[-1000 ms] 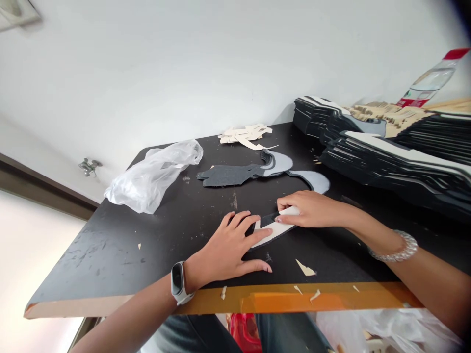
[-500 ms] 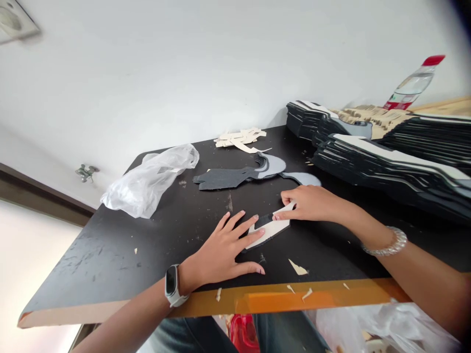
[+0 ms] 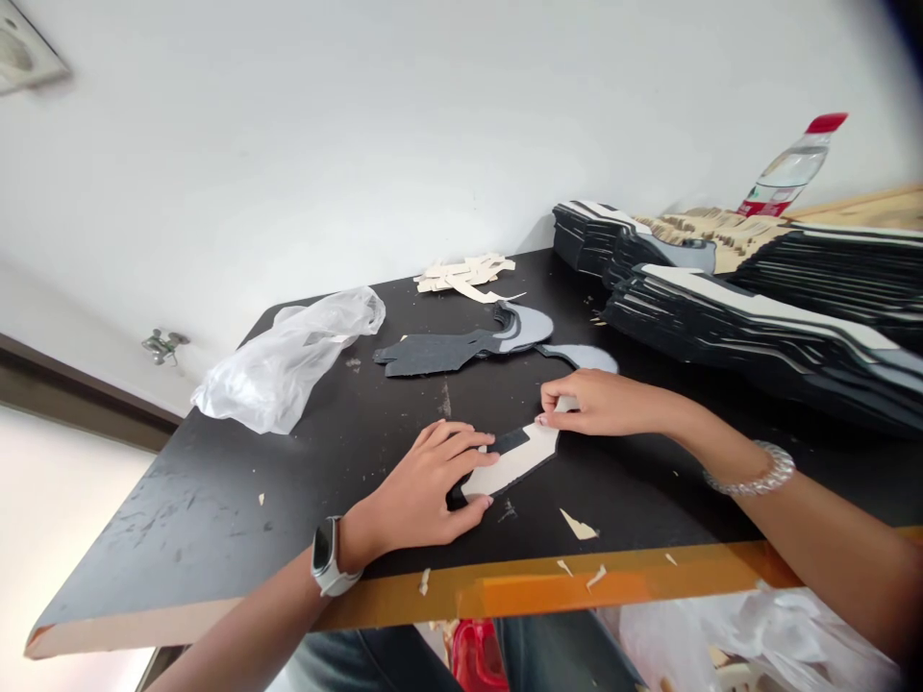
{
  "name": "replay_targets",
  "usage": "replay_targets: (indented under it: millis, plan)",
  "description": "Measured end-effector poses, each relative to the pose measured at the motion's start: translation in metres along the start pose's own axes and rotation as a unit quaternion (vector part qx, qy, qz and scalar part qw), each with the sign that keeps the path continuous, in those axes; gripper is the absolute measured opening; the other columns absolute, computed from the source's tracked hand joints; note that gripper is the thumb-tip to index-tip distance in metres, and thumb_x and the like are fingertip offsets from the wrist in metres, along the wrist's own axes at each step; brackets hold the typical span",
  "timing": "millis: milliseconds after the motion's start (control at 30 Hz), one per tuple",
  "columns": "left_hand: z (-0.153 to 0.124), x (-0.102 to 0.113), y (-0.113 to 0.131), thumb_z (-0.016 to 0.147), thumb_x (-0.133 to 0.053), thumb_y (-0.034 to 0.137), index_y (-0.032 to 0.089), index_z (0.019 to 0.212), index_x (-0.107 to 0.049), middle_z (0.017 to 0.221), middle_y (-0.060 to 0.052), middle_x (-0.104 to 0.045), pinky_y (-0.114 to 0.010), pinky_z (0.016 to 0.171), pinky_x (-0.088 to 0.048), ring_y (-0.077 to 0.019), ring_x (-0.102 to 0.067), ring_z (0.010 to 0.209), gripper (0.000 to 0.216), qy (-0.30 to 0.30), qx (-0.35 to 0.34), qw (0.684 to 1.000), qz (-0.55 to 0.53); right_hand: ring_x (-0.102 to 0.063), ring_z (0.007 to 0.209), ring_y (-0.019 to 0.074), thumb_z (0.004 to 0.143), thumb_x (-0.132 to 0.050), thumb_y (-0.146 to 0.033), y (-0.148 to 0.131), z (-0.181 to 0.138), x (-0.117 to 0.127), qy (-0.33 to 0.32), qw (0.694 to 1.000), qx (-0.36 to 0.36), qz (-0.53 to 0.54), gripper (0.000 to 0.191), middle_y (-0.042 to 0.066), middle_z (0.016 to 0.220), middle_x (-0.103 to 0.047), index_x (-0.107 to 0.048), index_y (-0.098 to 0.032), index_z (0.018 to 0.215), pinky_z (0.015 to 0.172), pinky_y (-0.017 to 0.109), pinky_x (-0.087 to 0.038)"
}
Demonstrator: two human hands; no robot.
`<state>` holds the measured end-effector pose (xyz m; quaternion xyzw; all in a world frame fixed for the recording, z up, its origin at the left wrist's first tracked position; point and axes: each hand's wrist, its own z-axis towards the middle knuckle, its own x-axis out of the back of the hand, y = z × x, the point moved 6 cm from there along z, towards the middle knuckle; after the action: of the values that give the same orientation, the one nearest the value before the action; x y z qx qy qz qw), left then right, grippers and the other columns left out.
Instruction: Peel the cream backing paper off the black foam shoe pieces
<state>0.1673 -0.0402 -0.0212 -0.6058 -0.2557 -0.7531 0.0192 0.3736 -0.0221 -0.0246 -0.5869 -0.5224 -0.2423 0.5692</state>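
Observation:
A long insole-shaped piece [image 3: 513, 459] lies on the black table, with a cream face and a black patch showing near its upper end. My left hand [image 3: 422, 483] curves over its left end, with the thumb along the lower edge. My right hand [image 3: 602, 404] pinches the piece's upper right tip between thumb and fingers. Beyond them lie a dark grey foam cut-out [image 3: 429, 354] and a pale grey curved piece [image 3: 581, 358]. Neither hand touches those two.
The black tabletop [image 3: 180, 538] has a taped orange front edge and scattered cream scraps. Tall stacks of layered black foam [image 3: 750, 327] stand at the right. A crumpled plastic bag [image 3: 288, 363] lies at the left, and a water bottle [image 3: 783, 173] stands behind the stacks.
My left hand has gone from splayed at the piece's edge to curled over its left end. The piece now angles further down to the left, and my view has drifted slightly.

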Motion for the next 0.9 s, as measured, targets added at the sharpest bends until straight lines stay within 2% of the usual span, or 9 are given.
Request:
replay_targets:
  millis: [100,167,233,300,367,467,600,733,900]
  plan:
    - [-0.003,0.005,0.004,0.081,-0.062,0.034,0.018,0.108,-0.061,0.114,-0.008,-0.06,-0.039,0.097,-0.038,-0.0227,-0.051,0.109,0.031,-0.004,-0.021,1.0,-0.02,-0.057,0.067,0.0174,0.086,-0.049,-0.046,-0.017,-0.002,-0.008,-0.008,1.0,0.025,0.011,0.027,0.002,0.076,-0.067,-0.059,-0.022,0.08,0.06,0.027,-0.032]
    - [-0.004,0.005,0.006,0.083,-0.06,0.042,0.018,0.11,-0.061,0.109,-0.009,-0.061,-0.039,0.094,-0.04,-0.0225,-0.053,0.104,0.036,-0.01,-0.027,0.999,-0.019,-0.059,0.072,0.0174,0.087,-0.049,-0.042,-0.031,-0.005,-0.013,-0.009,0.998,0.053,0.023,0.023,0.002,0.081,-0.068,-0.059,-0.022,0.082,0.062,0.027,-0.033]
    - [-0.003,0.002,0.006,0.086,-0.056,0.05,0.02,0.123,-0.056,0.121,-0.01,-0.058,-0.042,0.099,-0.037,-0.0254,-0.049,0.114,0.048,-0.021,-0.037,0.999,-0.008,-0.059,0.075,0.0177,0.088,-0.048,-0.038,-0.041,-0.007,-0.015,-0.012,0.997,0.074,0.029,0.019,0.003,0.084,-0.068,-0.058,-0.022,0.084,0.064,0.027,-0.034]
    - [-0.003,-0.004,0.007,0.089,-0.052,0.051,0.025,0.137,-0.044,0.141,-0.008,-0.046,-0.048,0.107,-0.029,-0.0291,-0.036,0.131,0.055,-0.05,-0.049,0.998,0.007,-0.059,0.077,0.0182,0.087,-0.048,-0.034,-0.045,-0.008,-0.016,-0.015,0.996,0.081,0.033,0.017,0.004,0.087,-0.067,-0.058,-0.022,0.085,0.065,0.027,-0.035]
    - [-0.003,-0.009,0.006,0.092,-0.047,0.049,0.028,0.143,-0.036,0.151,-0.003,-0.034,-0.052,0.111,-0.021,-0.0302,-0.023,0.14,0.056,-0.083,-0.053,0.995,0.019,-0.059,0.081,0.019,0.086,-0.049,-0.033,-0.045,-0.008,-0.016,-0.014,0.996,0.081,0.044,0.015,0.004,0.09,-0.067,-0.058,-0.021,0.085,0.068,0.027,-0.037]
    - [-0.004,-0.011,0.004,0.094,-0.044,0.046,0.028,0.145,-0.032,0.153,0.0,-0.03,-0.054,0.113,-0.019,-0.0297,-0.018,0.142,0.055,-0.104,-0.046,0.993,0.021,-0.058,0.085,0.0199,0.084,-0.052,-0.034,-0.039,-0.006,-0.014,-0.006,0.995,0.074,0.059,0.014,0.004,0.092,-0.066,-0.058,-0.021,0.085,0.072,0.028,-0.038]
    - [-0.005,-0.011,0.005,0.094,-0.045,0.044,0.029,0.146,-0.03,0.153,0.0,-0.029,-0.055,0.114,-0.017,-0.0295,-0.017,0.143,0.056,-0.102,-0.046,0.994,0.015,-0.055,0.07,0.0157,0.082,-0.055,-0.036,-0.026,-0.003,-0.012,0.016,0.995,0.038,0.092,0.02,0.002,0.083,-0.061,-0.052,-0.021,0.094,0.062,0.026,-0.038]
    - [-0.005,-0.011,0.007,0.095,-0.043,0.043,0.029,0.147,-0.028,0.154,-0.001,-0.025,-0.054,0.114,-0.016,-0.0291,-0.015,0.144,0.056,-0.102,-0.049,0.993,0.015,-0.051,0.063,0.0131,0.082,-0.056,-0.034,-0.025,-0.001,-0.013,0.009,0.994,0.044,0.102,0.014,-0.001,0.072,-0.057,-0.05,-0.021,0.084,0.059,0.025,-0.035]
    - [-0.006,-0.01,0.007,0.095,-0.042,0.042,0.028,0.147,-0.028,0.152,-0.001,-0.032,-0.054,0.115,-0.015,-0.0284,-0.017,0.144,0.055,-0.096,-0.052,0.994,0.009,-0.051,0.063,0.0127,0.08,-0.058,-0.035,-0.022,0.002,-0.013,0.023,0.994,0.041,0.094,0.017,-0.001,0.073,-0.057,-0.05,-0.021,0.082,0.058,0.025,-0.036]
